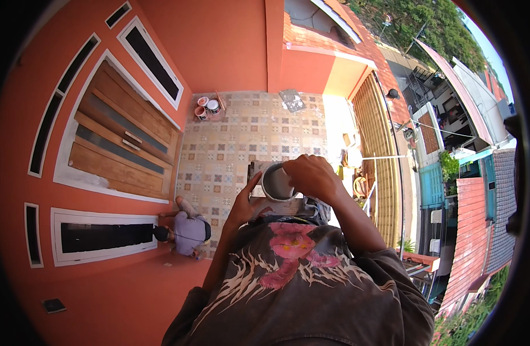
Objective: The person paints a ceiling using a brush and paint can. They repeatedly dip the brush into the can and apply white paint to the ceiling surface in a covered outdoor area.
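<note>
I look down at a round container [275, 180] with grey contents, in front of my body above a pale board [256, 170]. My left hand [245, 200] is curled against the container's left side, gripping it. My right hand [308, 173] reaches over its right rim with bent fingers pointing into it; their tips and anything they hold are hidden. Dark cloth [317, 210] lies just below the container.
Another person [187, 230] crouches by the orange wall [121, 279] at left, below a wooden door [121, 132]. Paint buckets [212, 106] and a grey sheet [292, 99] lie on the tiled floor [219, 138]. A railing, street and roofs [467, 219] are at right.
</note>
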A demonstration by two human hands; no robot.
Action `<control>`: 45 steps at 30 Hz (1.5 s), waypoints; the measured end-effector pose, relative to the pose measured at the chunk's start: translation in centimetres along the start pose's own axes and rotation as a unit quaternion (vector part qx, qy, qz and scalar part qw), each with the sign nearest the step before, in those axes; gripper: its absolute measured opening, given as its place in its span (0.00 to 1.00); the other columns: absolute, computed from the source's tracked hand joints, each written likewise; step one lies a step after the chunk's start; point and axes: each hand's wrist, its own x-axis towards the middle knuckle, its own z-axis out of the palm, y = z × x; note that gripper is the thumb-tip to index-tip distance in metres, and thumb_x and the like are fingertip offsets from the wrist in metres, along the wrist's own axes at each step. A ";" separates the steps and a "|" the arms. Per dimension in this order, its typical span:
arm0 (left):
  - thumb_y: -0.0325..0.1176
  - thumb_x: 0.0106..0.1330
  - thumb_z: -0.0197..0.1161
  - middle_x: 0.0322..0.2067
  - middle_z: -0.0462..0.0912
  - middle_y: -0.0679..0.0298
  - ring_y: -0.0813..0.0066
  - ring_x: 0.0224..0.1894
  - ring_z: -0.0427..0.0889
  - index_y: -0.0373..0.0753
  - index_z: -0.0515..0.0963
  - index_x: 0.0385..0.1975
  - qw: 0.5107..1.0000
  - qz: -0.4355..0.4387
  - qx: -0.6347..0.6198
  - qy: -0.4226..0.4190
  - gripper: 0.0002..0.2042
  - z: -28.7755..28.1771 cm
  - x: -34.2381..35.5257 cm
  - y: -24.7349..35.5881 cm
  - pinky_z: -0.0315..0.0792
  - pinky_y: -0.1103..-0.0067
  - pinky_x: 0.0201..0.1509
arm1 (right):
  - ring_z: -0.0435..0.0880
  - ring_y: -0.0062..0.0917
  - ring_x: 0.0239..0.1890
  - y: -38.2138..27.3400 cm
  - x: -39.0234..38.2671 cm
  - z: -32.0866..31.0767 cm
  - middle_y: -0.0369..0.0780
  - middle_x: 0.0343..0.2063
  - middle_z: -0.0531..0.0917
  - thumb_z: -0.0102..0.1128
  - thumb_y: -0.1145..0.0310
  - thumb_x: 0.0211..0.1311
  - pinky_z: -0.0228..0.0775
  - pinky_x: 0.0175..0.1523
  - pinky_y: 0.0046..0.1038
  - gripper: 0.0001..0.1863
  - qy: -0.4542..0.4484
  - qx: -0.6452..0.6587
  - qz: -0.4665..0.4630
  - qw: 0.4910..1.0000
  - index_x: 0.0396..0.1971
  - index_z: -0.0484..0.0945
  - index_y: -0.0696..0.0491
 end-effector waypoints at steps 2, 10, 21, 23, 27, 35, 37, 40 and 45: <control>0.20 0.55 0.69 0.72 0.59 0.52 0.63 0.75 0.57 0.38 0.52 0.74 1.000 0.015 0.013 -0.005 0.45 0.3 -0.1 0.3 0.51 0.71 0.76 | 0.87 0.47 0.32 0.1 -0.7 -0.4 0.51 0.26 0.85 0.57 0.74 0.53 0.79 0.36 0.45 0.05 0.046 0.015 -0.018 0.999 0.27 0.81 0.57; 0.32 0.40 0.84 0.65 0.67 0.44 0.50 0.69 0.66 0.37 0.49 0.74 0.991 0.107 0.078 0.033 0.60 2.0 0.9 0.4 0.61 0.62 0.71 | 0.84 0.49 0.39 -0.1 -0.4 0.7 0.53 0.30 0.84 0.64 0.67 0.57 0.74 0.46 0.44 0.11 0.017 0.101 0.001 0.995 0.33 0.78 0.60; 0.34 0.37 0.86 0.60 0.72 0.49 0.54 0.64 0.71 0.35 0.58 0.69 0.986 0.090 0.123 0.073 0.56 2.5 1.4 -2.1 0.65 0.63 0.68 | 0.85 0.47 0.33 -0.8 -2.4 -1.1 0.50 0.26 0.84 0.63 0.73 0.53 0.74 0.39 0.44 0.10 0.017 0.023 -0.070 0.997 0.35 0.77 0.59; 0.38 0.36 0.87 0.57 0.74 0.44 0.46 0.61 0.73 0.36 0.57 0.70 0.985 0.098 0.119 0.073 0.58 2.5 1.6 -2.3 0.66 0.59 0.65 | 0.86 0.46 0.32 -1.1 -2.5 -1.4 0.50 0.26 0.85 0.63 0.74 0.52 0.75 0.38 0.44 0.10 0.020 -0.002 -0.073 0.997 0.36 0.78 0.57; 0.37 0.36 0.87 0.57 0.75 0.45 0.47 0.60 0.74 0.36 0.57 0.70 0.997 0.053 0.022 0.048 0.57 2.6 1.9 -2.3 0.67 0.59 0.64 | 0.85 0.45 0.32 -1.2 -2.3 -2.0 0.48 0.22 0.83 0.62 0.73 0.55 0.73 0.35 0.44 0.13 0.027 -0.047 -0.067 0.996 0.41 0.76 0.51; 0.32 0.36 0.86 0.59 0.75 0.50 0.54 0.62 0.74 0.35 0.58 0.68 0.995 0.071 0.043 0.049 0.55 2.4 1.5 -1.3 0.68 0.63 0.65 | 0.87 0.39 0.37 -1.8 -2.0 -0.8 0.45 0.30 0.83 0.63 0.73 0.53 0.78 0.37 0.36 0.13 0.086 -0.136 -0.130 0.978 0.41 0.78 0.48; 0.32 0.36 0.86 0.59 0.74 0.49 0.54 0.62 0.74 0.34 0.59 0.68 0.998 0.048 -0.007 0.037 0.55 2.4 1.5 -1.0 0.68 0.63 0.65 | 0.86 0.40 0.39 -1.5 -2.1 -0.7 0.45 0.32 0.82 0.63 0.72 0.54 0.78 0.39 0.38 0.17 0.080 -0.141 -0.120 0.979 0.45 0.76 0.48; 0.32 0.36 0.86 0.59 0.75 0.49 0.54 0.62 0.74 0.34 0.59 0.68 0.997 0.066 0.019 0.041 0.54 2.2 1.6 -0.7 0.68 0.64 0.65 | 0.86 0.41 0.41 -0.9 -2.5 -0.9 0.47 0.34 0.81 0.63 0.74 0.54 0.78 0.40 0.39 0.18 0.091 -0.128 -0.132 0.979 0.46 0.75 0.47; 0.33 0.36 0.86 0.57 0.76 0.49 0.53 0.61 0.75 0.34 0.59 0.67 0.996 0.071 0.044 0.037 0.54 2.1 1.7 -0.6 0.69 0.63 0.64 | 0.85 0.42 0.42 -0.4 -3.4 -1.2 0.48 0.39 0.79 0.62 0.75 0.54 0.78 0.41 0.39 0.22 0.065 -0.096 -0.094 0.989 0.50 0.75 0.43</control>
